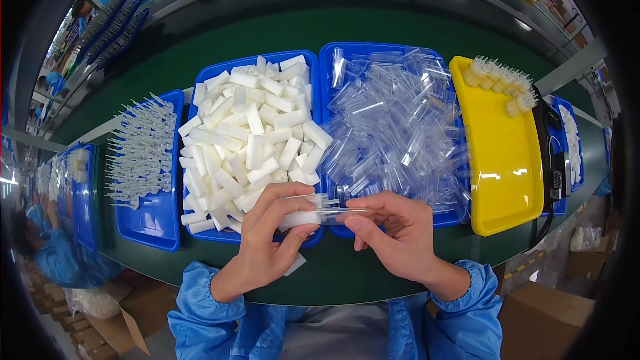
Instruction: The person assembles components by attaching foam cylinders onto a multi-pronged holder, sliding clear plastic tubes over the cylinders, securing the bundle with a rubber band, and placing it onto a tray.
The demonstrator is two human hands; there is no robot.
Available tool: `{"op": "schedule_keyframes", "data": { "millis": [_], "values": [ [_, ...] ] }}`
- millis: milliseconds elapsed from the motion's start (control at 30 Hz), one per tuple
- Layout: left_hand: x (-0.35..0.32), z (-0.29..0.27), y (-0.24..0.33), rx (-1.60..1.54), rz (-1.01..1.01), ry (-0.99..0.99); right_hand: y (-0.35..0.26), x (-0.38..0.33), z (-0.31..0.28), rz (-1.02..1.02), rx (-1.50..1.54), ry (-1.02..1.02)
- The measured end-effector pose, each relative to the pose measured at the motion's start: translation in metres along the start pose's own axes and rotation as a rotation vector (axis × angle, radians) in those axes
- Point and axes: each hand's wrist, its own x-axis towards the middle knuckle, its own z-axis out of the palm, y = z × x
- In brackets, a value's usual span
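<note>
My left hand (263,237) is closed around a white foam-like block (299,219), with a clear part with thin prongs (324,200) by its right end. My right hand (400,232) pinches a clear plastic tube (343,213) between thumb and fingers. The tube's left end meets the white block, and I cannot tell whether it is around it or only touching. Just beyond my hands lie a blue tray (195,101) heaped with white blocks (254,120) and another blue tray (325,60) full of clear tubes (380,110). A pale piece (295,265) shows below my left hand.
At the left, a blue tray (155,237) holds rows of thin, translucent stemmed parts (143,153). A yellow tray (505,187) at the right carries several assembled pieces (490,75). All rest on a green table (320,280). Cardboard boxes (543,320) stand below; a co-worker's blue sleeve (73,260) shows at left.
</note>
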Motion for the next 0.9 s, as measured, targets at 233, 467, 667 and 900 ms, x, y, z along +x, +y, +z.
{"op": "schedule_keyframes", "data": {
  "millis": [233,467,667,900],
  "values": [
    [0.0000,-0.0020,0.0005,0.010,-0.011,-0.033,0.0040,-0.0010,0.0017,-0.078,-0.002,0.036],
    [0.0041,-0.0033,0.0033,0.049,0.008,-0.081,0.0026,-0.0001,-0.0009,-0.119,-0.171,0.082],
    [0.0037,-0.0044,0.0033,0.088,0.023,-0.075,0.0000,-0.0003,0.0002,-0.005,-0.006,0.084],
    [0.0027,-0.0054,0.0019,0.072,-0.001,-0.084,0.0028,-0.0009,-0.0034,-0.265,-0.311,-0.001]
  ]
}}
